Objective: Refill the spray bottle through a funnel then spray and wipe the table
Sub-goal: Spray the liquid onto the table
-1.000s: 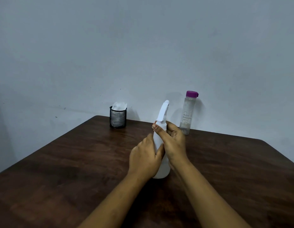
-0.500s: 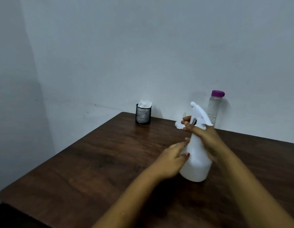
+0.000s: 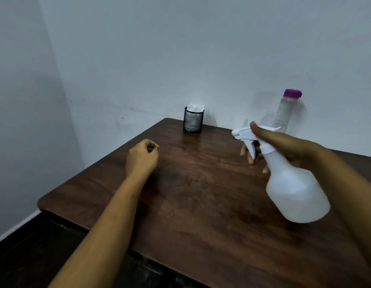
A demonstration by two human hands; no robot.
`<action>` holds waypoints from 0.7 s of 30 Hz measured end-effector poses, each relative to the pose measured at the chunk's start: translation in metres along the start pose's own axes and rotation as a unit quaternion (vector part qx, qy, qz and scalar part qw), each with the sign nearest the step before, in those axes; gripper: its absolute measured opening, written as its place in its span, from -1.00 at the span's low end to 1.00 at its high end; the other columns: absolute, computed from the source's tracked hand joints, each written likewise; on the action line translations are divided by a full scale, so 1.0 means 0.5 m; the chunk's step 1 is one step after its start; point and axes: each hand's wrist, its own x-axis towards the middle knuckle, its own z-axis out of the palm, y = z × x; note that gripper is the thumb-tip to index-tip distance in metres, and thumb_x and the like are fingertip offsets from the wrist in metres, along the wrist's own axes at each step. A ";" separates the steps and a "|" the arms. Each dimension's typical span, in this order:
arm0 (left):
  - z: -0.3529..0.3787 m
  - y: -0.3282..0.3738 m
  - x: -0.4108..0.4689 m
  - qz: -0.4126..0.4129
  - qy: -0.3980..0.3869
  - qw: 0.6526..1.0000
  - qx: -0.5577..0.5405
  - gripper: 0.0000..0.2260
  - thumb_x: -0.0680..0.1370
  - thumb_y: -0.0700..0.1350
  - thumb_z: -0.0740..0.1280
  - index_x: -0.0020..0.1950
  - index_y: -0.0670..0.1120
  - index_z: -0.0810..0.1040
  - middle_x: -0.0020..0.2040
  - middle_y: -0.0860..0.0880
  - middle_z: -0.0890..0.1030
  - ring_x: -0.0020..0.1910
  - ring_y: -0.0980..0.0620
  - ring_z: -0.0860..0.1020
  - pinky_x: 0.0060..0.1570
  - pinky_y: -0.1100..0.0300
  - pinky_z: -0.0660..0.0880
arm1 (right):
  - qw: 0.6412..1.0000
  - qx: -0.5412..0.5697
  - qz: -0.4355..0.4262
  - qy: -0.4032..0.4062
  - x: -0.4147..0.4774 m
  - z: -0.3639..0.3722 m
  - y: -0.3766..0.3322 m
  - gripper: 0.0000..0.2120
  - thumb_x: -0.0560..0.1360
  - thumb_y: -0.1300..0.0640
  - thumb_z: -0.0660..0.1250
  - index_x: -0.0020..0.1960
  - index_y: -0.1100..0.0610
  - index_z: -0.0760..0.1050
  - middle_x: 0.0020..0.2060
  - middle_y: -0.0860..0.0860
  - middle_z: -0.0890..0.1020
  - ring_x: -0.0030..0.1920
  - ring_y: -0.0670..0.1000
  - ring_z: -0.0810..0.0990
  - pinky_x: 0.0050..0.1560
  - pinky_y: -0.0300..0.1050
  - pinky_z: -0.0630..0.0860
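Note:
My right hand grips the neck of the white spray bottle and holds it tilted above the dark wooden table, nozzle pointing left. Its fingers curl round the trigger. My left hand hovers over the table's left part, apart from the bottle, fingers loosely curled and holding nothing. A clear water bottle with a purple cap stands at the back right by the wall. The white funnel is mostly hidden behind the spray head.
A black mesh cup with white tissue in it stands at the table's back edge by the wall. The table's left edge drops to a dark floor. Walls close off the back and left.
My right hand has lifted the spray bottle off the table and tilted it, nozzle to the left. My left hand let go of the bottle and moved away to the left.

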 end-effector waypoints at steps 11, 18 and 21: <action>0.002 0.008 -0.018 0.052 -0.002 0.998 0.048 -0.89 0.49 -0.14 0.27 -0.09 0.01 0.58 -0.16 0.07 0.55 -0.03 -0.06 0.57 -0.03 0.09 0.49 | 0.995 -0.088 0.033 -0.028 0.038 0.047 -0.006 -0.32 0.43 -0.39 0.08 -0.23 0.26 0.46 -0.40 0.15 0.50 -0.36 0.07 0.53 -0.32 -0.14 0.52; 0.004 0.008 -0.020 0.057 -0.001 0.997 0.053 -0.89 0.49 -0.14 0.26 -0.08 0.01 0.57 -0.17 0.08 0.54 -0.03 -0.07 0.57 -0.04 0.12 0.47 | 0.993 -0.115 0.026 -0.031 0.056 0.065 -0.003 -0.30 0.41 -0.36 0.13 -0.01 0.28 0.59 -0.13 0.23 0.67 -0.19 0.10 0.69 -0.22 -0.07 0.61; 0.005 0.007 -0.020 0.059 -0.004 0.997 0.059 -0.89 0.50 -0.14 0.26 -0.07 0.01 0.57 -0.16 0.07 0.54 -0.02 -0.07 0.56 -0.04 0.11 0.47 | 0.993 -0.113 0.017 -0.028 0.064 0.074 -0.003 -0.34 0.40 -0.33 0.17 0.02 0.27 0.58 -0.14 0.20 0.66 -0.22 0.06 0.66 -0.23 -0.07 0.61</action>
